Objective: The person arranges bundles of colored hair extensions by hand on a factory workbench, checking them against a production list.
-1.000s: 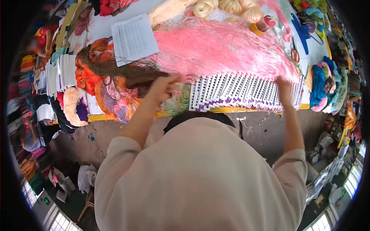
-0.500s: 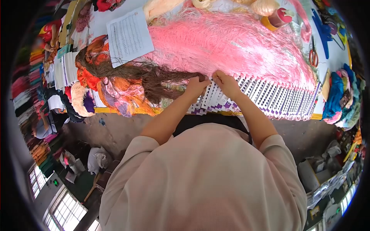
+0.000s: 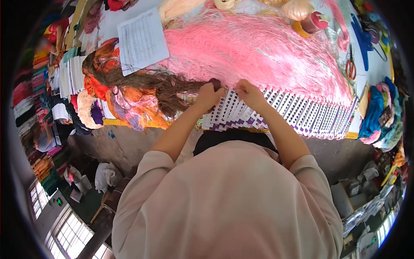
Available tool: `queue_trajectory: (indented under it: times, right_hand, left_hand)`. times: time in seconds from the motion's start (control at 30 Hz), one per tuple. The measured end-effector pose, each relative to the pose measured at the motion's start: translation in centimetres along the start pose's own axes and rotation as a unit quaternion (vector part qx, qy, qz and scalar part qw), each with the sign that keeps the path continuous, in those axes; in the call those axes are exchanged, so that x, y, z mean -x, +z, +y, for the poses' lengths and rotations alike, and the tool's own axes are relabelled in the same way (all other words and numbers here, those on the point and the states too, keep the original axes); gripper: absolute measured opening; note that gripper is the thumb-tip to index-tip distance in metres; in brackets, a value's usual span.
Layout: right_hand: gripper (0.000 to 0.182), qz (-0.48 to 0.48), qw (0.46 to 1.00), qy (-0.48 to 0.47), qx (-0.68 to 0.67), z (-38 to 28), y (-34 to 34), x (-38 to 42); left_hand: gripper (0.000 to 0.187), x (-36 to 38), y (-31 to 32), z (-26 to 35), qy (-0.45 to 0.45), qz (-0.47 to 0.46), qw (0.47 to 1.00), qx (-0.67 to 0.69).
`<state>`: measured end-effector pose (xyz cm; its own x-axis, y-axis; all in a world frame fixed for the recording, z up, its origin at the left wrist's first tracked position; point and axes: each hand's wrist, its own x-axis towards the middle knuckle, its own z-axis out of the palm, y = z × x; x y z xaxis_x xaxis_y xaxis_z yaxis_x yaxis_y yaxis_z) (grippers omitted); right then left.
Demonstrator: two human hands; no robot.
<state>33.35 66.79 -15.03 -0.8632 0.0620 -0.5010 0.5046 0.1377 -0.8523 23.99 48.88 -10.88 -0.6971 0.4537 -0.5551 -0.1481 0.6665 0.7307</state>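
My left hand [image 3: 208, 96] is closed around the end of a hank of dark brown thread [image 3: 172, 91], which trails away to the left. My right hand [image 3: 251, 96] is a short gap to the right, thumb and fingers pinched together; whatever is between them is too small to make out. Below and to the right of both hands lies a row of white cards with punched holes and purple ends [image 3: 297, 108], overlapping one another. Long pink threads [image 3: 241, 45] fan out from the cards' upper ends across the table.
A printed sheet [image 3: 143, 42] lies above the brown hank, and orange and purple thread [image 3: 129, 108] beneath it. Red-handled scissors [image 3: 350, 69] and a red-and-yellow container [image 3: 314, 22] are at the right. Blue and teal hanks [image 3: 376, 110] hang at the right edge.
My left hand has moved left with the brown thread, widening the gap between my hands. More of the leftmost cards shows. My right hand has stayed nearly in place.
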Motion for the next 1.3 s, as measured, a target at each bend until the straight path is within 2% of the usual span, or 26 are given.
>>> queue_trajectory:
  times: [0.03,0.1,0.13,0.23,0.27,0.3,0.37,0.43,0.47,0.5,0.57,0.6,0.63,0.67,0.7,0.8,0.83,0.9,0.93,0.97,1.03,1.07,1.13,1.17,1.2,1.3]
  right_hand:
    - [0.013,0.0,1.0,-0.002,-0.001,0.3,-0.3,0.0]
    - [0.011,-0.013,1.0,-0.001,0.016,0.8,-0.7,0.0]
    - [0.011,-0.012,1.0,-0.001,0.015,0.9,-0.6,0.0]
    - [0.014,-0.029,0.999,-0.016,0.006,0.2,-0.3,0.2]
    - [0.017,-0.024,1.0,0.001,-0.012,-1.0,-0.2,0.8]
    - [0.021,-0.022,0.999,0.02,-0.03,-2.1,-0.1,1.3]
    - [0.024,-0.035,0.996,0.038,-0.075,-2.8,-0.1,1.3]
    - [0.028,-0.046,0.99,0.056,-0.119,-2.7,-0.2,1.1]
    - [0.028,-0.048,0.995,0.054,-0.069,-2.3,-0.1,1.0]
    - [0.028,-0.049,0.997,0.053,-0.02,-1.8,0.0,0.9]
    - [0.027,-0.049,0.999,0.015,0.005,0.0,0.5,0.8]
    - [0.026,-0.05,0.998,-0.022,0.027,0.4,0.7,0.8]
    - [0.026,-0.048,0.998,-0.024,0.026,0.5,0.8,0.8]
    - [0.027,-0.043,0.998,-0.022,0.051,0.4,0.9,0.8]
    - [0.028,-0.037,0.996,-0.02,0.075,0.3,1.1,0.8]
    - [0.029,-0.041,0.994,-0.004,0.1,-0.8,1.2,0.9]
    - [0.032,-0.047,0.993,0.007,0.112,-0.8,1.2,0.7]
    - [0.041,-0.038,0.998,-0.006,0.042,-0.4,1.2,-0.5]
    - [0.05,-0.031,0.999,-0.016,-0.029,-1.0,1.1,-0.8]
    - [0.065,-0.045,0.99,0.034,-0.131,-1.8,0.3,-1.1]
    - [0.067,0.067,0.984,0.094,-0.133,-6.7,0.0,-0.2]
    - [0.06,0.144,0.977,0.12,-0.1,-4.7,0.4,-1.6]
    - [0.045,0.174,0.98,0.058,-0.078,-7.8,1.0,-0.5]
    - [0.029,0.13,0.973,0.008,-0.188,-9.8,1.5,0.8]
    - [0.025,0.11,0.968,-0.014,-0.223,-12.4,2.1,2.4]
    - [0.019,0.05,0.956,-0.063,-0.283,-19.9,3.9,7.8]
  left_hand:
    - [0.009,0.0,-0.4,-0.6,0.0,0.001,1.0,-0.002]
    - [0.012,0.6,-1.0,-1.1,-0.068,-0.008,0.945,0.32]
    - [0.012,1.0,-1.1,-0.9,-0.067,-0.008,0.945,0.319]
    - [0.011,2.4,-0.9,0.8,-0.098,-0.165,0.822,0.536]
    - [0.011,2.7,-0.9,1.6,-0.101,-0.219,0.865,0.439]
    - [0.011,2.4,-0.3,1.6,-0.101,-0.219,0.865,0.44]
    - [0.016,1.7,1.4,1.2,-0.079,-0.196,0.967,0.145]
    - [0.021,1.5,1.7,0.4,-0.06,-0.171,0.98,0.082]
    - [0.022,1.2,1.2,-0.6,0.031,-0.105,0.991,-0.079]
    - [0.024,0.9,0.6,-1.8,0.121,-0.035,0.963,-0.237]
    - [0.03,-0.4,-2.2,-5.8,0.102,0.094,0.983,-0.117]
    - [0.028,0.8,-6.3,-3.7,-0.022,0.033,0.999,0.031]
    - [0.027,2.4,-11.2,-0.5,-0.146,-0.031,0.973,0.177]
    - [0.022,3.1,-14.6,-0.3,-0.151,0.017,0.929,0.338]
    - [0.017,3.7,-18.7,-0.6,-0.091,0.034,0.914,0.394]
    - [0.027,5.3,-26.3,-2.5,-0.009,0.226,0.857,0.463]
    - [0.027,6.1,-26.5,-1.4,-0.005,0.226,0.856,0.465]
    - [0.038,8.1,-26.3,0.5,-0.039,0.271,0.918,0.287]
    - [0.042,8.7,-25.8,0.6,-0.055,0.195,0.942,0.267]
    - [0.042,9.3,-24.8,0.8,-0.045,0.117,0.947,0.297]
    - [0.043,9.6,-20.8,1.6,-0.016,0.008,0.94,0.341]
    - [0.044,9.3,-18.7,1.5,0.005,-0.024,0.934,0.356]
    - [0.045,9.9,-14.7,4.7,0.007,-0.05,0.881,0.47]
    - [0.046,9.8,-13.4,5.3,0.046,-0.1,0.841,0.53]
    - [0.046,9.8,-12.4,5.9,0.086,-0.151,0.792,0.585]
    - [0.049,10.5,-11.3,8.6,0.085,-0.191,0.75,0.628]
